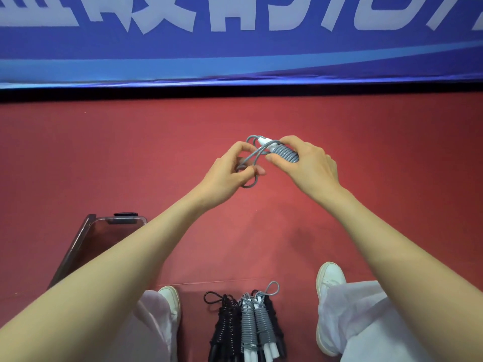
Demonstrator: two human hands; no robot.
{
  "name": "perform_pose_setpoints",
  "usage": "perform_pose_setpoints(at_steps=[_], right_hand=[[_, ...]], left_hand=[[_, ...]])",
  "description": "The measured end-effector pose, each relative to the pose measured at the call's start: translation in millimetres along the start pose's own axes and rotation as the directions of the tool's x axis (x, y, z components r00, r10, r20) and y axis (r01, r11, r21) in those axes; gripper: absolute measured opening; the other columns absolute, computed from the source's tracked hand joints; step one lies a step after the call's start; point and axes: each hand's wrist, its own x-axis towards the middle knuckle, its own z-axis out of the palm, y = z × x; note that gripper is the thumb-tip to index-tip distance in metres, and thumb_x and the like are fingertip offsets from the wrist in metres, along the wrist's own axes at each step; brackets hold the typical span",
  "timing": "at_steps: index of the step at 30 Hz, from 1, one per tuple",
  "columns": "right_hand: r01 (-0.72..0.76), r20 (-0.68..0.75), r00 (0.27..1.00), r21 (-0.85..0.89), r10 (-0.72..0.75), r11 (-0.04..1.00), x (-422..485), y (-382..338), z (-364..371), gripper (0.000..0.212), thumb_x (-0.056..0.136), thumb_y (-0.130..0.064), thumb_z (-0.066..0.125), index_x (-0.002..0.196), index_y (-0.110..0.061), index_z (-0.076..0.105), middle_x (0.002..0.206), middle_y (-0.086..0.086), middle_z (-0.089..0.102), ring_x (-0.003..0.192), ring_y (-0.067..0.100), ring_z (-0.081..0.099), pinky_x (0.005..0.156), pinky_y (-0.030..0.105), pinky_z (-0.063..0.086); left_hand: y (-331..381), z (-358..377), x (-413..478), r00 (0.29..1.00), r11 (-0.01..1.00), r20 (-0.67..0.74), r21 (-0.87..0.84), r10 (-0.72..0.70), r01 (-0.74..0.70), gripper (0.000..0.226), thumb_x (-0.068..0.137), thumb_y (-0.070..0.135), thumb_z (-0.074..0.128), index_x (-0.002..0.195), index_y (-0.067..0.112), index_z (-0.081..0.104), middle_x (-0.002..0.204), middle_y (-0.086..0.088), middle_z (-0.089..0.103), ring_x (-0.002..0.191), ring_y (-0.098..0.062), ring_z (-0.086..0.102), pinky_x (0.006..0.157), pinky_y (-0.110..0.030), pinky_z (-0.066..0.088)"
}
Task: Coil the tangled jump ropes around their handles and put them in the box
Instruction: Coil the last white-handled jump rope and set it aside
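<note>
A grey jump rope (283, 152) is held up over the red floor. Most of it is coiled tightly around its white handles. My right hand (305, 163) grips that coiled bundle, thumb underneath. My left hand (232, 173) pinches the loose end of the rope, which loops below my fingers and runs back to the white handle tips. A clear plastic box (104, 231) with a dark clasp stands at the lower left, partly hidden behind my left forearm. Between my feet lie several coiled ropes (248, 325), black and grey.
I am seated with my white shoes (329, 280) on the red floor (392, 165). A blue banner with white lettering (235, 43) runs across the back, a black strip beneath it. The coiled ropes lie at the bottom centre between my legs.
</note>
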Motion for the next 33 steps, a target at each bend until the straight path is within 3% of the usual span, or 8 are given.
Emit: perform_pose_setpoints(at_steps=[5,8,10,16,19,22,28,33], right_hand=[[-0.041,-0.019,0.999,0.045,0.042,0.998,1.6,1.9,-4.8,0.041,0.084,-0.064,0.055,0.116,-0.039,0.057,0.107,-0.003,0.065,0.102,0.028,0.059,0.075,0.033,0.035],[-0.033,-0.036,0.999,0.075,0.036,0.997,0.6,-1.5,-7.5,0.039,0.084,-0.063,0.056,0.115,-0.039,0.057,0.101,-0.005,0.064,0.099,0.026,0.06,0.076,0.033,0.037],[-0.041,-0.043,0.998,0.161,0.049,0.986,0.4,-4.6,-10.1,0.037,0.083,-0.063,0.059,0.112,-0.04,0.058,0.092,-0.01,0.061,0.093,0.023,0.06,0.077,0.035,0.041],[0.009,-0.005,1.0,0.451,-0.008,0.893,1.2,-6.5,-13.4,0.032,0.078,-0.058,0.068,0.105,-0.044,0.06,0.064,-0.005,0.058,0.054,0.013,0.052,0.062,0.035,0.049],[0.041,0.136,0.979,0.596,-0.151,0.802,-2.0,-9.4,-18.3,0.056,0.084,-0.045,0.07,0.13,-0.054,0.04,0.064,-0.006,0.058,0.053,0.009,0.048,0.054,0.023,0.043],[0.047,0.257,0.927,0.645,-0.275,0.762,-3.5,-10.3,-21.0,0.071,0.083,-0.045,0.069,0.136,-0.063,0.025,0.062,-0.009,0.058,0.057,0.008,0.047,0.055,0.021,0.041],[0.115,0.572,0.734,0.427,-0.366,0.897,-13.9,-18.8,-33.2,0.069,0.082,-0.043,0.071,0.14,-0.049,0.035,0.062,-0.008,0.06,0.049,0.009,0.049,0.049,0.017,0.04],[0.277,0.676,0.706,0.012,-0.212,0.961,-22.0,-26.2,-26.4,0.071,0.079,-0.063,0.063,0.136,-0.039,0.03,0.067,-0.012,0.056,0.058,0.009,0.05,0.057,0.028,0.036]], left_hand=[[8.1,4.2,3.2,0.999,0.968,0.026,-0.245,-0.046,0.051,0.015,0.097,0.004,0.04,0.105,0.008,0.052,0.06,0.001,0.05,0.049,-0.016,0.039,0.051,-0.026,0.037],[11.1,4.9,6.9,0.98,0.875,0.087,-0.443,-0.177,0.197,0.04,0.103,0.04,0.038,0.106,0.008,0.06,0.058,0.004,0.032,0.046,-0.011,0.024,0.048,-0.023,0.026],[9.3,3.2,9.3,0.965,0.838,0.109,-0.48,-0.237,0.26,0.048,0.101,0.048,0.037,0.101,0.01,0.065,0.06,0.005,0.029,0.046,-0.01,0.024,0.05,-0.023,0.027],[-3.8,-7.9,10.2,0.926,0.754,0.261,-0.539,-0.274,0.375,0.021,0.096,0.028,0.053,0.099,0.018,0.071,0.067,0.009,0.048,0.063,-0.008,0.04,0.069,-0.023,0.035],[-8.8,-15.0,12.2,0.921,0.77,0.285,-0.513,-0.264,0.379,0.02,0.09,0.018,0.057,0.105,0.018,0.071,0.071,0.011,0.056,0.069,-0.007,0.042,0.073,-0.022,0.036],[-10.1,-19.7,10.3,0.941,0.838,0.272,-0.45,-0.2,0.308,0.021,0.092,0.01,0.056,0.109,0.012,0.067,0.077,0.011,0.059,0.07,-0.006,0.047,0.073,-0.021,0.037],[-8.8,-44.7,2.8,0.92,0.972,0.329,-0.017,-0.215,0.233,0.013,0.069,0.022,0.075,0.081,0.027,0.078,0.084,-0.006,0.066,0.08,-0.016,0.051,0.073,-0.033,0.035],[4.4,-38.1,2.5,0.938,0.979,0.292,0.132,-0.185,0.152,0.01,0.077,0.008,0.078,0.087,0.009,0.075,0.061,0.011,0.06,0.053,0.003,0.046,0.053,-0.011,0.034]])
